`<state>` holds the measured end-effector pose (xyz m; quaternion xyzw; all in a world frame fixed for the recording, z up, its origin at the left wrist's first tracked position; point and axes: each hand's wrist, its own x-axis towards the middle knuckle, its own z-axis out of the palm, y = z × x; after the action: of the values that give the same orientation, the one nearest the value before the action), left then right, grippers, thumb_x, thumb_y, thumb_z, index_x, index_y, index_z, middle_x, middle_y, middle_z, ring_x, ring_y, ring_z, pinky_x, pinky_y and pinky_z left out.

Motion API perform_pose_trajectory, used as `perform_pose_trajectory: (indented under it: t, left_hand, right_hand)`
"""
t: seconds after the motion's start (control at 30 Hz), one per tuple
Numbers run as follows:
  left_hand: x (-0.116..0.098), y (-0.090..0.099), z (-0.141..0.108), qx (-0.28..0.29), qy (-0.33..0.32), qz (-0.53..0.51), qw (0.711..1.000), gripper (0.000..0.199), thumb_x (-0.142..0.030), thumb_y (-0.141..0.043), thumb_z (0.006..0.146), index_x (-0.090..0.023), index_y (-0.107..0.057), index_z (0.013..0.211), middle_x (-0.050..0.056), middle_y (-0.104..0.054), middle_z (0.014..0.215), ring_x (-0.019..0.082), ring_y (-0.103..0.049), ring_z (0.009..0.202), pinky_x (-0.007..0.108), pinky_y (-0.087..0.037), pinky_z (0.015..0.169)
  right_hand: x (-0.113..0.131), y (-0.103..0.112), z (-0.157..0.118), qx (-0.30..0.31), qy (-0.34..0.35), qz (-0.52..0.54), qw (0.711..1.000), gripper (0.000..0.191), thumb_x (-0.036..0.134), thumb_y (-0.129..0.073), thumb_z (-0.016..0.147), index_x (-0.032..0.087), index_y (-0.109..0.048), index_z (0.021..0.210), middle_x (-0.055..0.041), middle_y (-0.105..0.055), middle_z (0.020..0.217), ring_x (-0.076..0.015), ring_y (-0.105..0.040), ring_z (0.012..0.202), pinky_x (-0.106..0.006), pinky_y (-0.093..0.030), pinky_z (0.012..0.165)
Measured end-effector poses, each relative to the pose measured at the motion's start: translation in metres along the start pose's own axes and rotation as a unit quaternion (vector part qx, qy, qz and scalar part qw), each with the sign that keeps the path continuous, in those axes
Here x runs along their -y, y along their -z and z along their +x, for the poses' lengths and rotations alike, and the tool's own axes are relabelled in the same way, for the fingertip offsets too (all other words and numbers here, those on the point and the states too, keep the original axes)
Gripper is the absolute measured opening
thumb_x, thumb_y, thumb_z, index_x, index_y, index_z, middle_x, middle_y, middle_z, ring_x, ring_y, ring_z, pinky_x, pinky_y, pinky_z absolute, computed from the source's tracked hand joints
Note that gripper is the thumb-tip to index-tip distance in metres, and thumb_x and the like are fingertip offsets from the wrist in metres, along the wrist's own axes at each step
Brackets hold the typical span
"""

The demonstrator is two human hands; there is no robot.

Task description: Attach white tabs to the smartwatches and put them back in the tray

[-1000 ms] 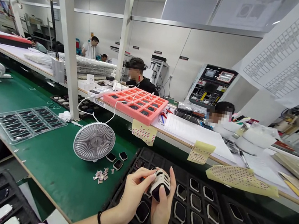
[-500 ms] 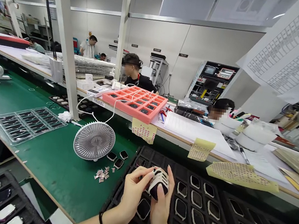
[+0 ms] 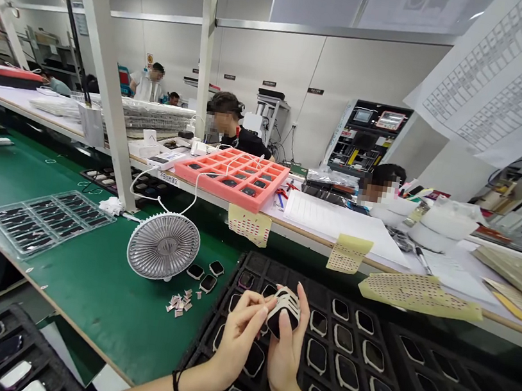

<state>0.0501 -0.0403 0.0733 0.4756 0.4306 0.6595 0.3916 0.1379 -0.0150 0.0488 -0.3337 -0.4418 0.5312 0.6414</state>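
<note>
Above black tray (image 3: 252,260), left hand (image 3: 238,341), right hand (image 3: 284,360) still grip white-wrapped watch body (image 3: 284,312), fingers (image 3: 298,298) closed around it.

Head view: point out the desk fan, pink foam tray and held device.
Desk fan (image 3: 163,246), head view, grille centre.
Pink foam tray (image 3: 213,190), head view, front rim.
Held device (image 3: 280,323), head view, dark face.

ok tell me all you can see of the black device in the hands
The black device is small with rounded corners and looks like a watch body. A white slotted frame, plastic by its look, covers its upper part. It sits tilted between the left hand and the right hand, above a black tray.
</note>
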Motion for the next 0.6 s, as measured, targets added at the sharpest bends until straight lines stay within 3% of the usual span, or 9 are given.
perform_pose_trajectory:
  t: [0.2,0.27,0.37,0.43,0.5,0.53,0.6]
  left_hand:
    - [0.008,0.042,0.009,0.220,0.077,-0.005,0.973,0.054,-0.050,-0.051,0.085,-0.013,-0.063,0.123,-0.007,-0.038,0.042,0.009,-0.033,0.039,0.023,-0.035,0.047]
    - [0.003,0.058,0.009,0.252,0.069,0.055,0.964,0.054,-0.046,-0.048,0.088,-0.012,-0.059,0.128,-0.008,-0.038,0.039,0.009,-0.032,0.036,0.022,-0.034,0.045]
    - [-0.010,0.081,0.013,0.306,0.029,0.216,0.927,0.048,-0.037,-0.046,0.091,-0.018,-0.051,0.135,-0.005,-0.054,0.047,0.010,-0.045,0.043,0.021,-0.040,0.052]
    - [-0.014,0.097,0.022,0.309,0.032,0.325,0.893,0.042,-0.034,-0.044,0.092,-0.020,-0.053,0.131,-0.002,-0.065,0.063,0.013,-0.058,0.056,0.021,-0.044,0.059]
    - [-0.010,0.113,0.034,0.248,0.065,0.453,0.854,0.032,-0.032,-0.043,0.093,-0.019,-0.062,0.116,0.001,-0.068,0.079,0.014,-0.064,0.069,0.022,-0.047,0.066]
    - [-0.005,0.121,0.039,0.209,0.089,0.527,0.819,0.027,-0.030,-0.043,0.093,-0.019,-0.063,0.108,0.003,-0.068,0.087,0.015,-0.065,0.075,0.023,-0.048,0.068]
    - [0.009,0.133,0.048,0.162,0.118,0.596,0.777,0.019,-0.023,-0.048,0.089,-0.015,-0.063,0.100,0.009,-0.066,0.100,0.019,-0.066,0.080,0.027,-0.048,0.070]
  right_hand:
    - [0.005,0.000,0.002,0.077,-0.009,-0.036,0.996,0.059,0.047,-0.058,0.084,0.032,-0.038,0.138,-0.0053,-0.051,0.133,-0.0241,-0.050,0.118,-0.043,-0.033,0.104]
    - [0.000,-0.003,0.000,0.089,-0.017,-0.048,0.995,0.058,0.047,-0.059,0.084,0.031,-0.042,0.136,-0.0043,-0.050,0.135,-0.0236,-0.047,0.122,-0.041,-0.032,0.106]
    - [-0.010,-0.007,-0.001,0.085,-0.079,-0.042,0.992,0.056,0.044,-0.064,0.081,0.032,-0.048,0.133,-0.0022,-0.053,0.132,-0.0231,-0.045,0.124,-0.038,-0.039,0.101]
    - [-0.016,-0.009,0.000,0.100,-0.142,-0.009,0.985,0.057,0.042,-0.066,0.079,0.033,-0.048,0.133,-0.0023,-0.060,0.120,-0.0234,-0.052,0.115,-0.036,-0.048,0.088]
    - [-0.018,-0.009,0.002,0.126,-0.185,0.022,0.974,0.059,0.039,-0.067,0.079,0.034,-0.047,0.134,-0.0021,-0.065,0.108,-0.0227,-0.058,0.101,-0.033,-0.052,0.074]
    - [-0.018,-0.009,0.002,0.137,-0.195,0.032,0.971,0.059,0.038,-0.067,0.079,0.035,-0.047,0.134,-0.0019,-0.065,0.103,-0.0219,-0.060,0.095,-0.031,-0.051,0.069]
    - [-0.017,-0.008,0.004,0.146,-0.206,0.053,0.966,0.057,0.035,-0.068,0.079,0.035,-0.049,0.133,-0.0012,-0.066,0.097,-0.0202,-0.061,0.085,-0.029,-0.050,0.063]
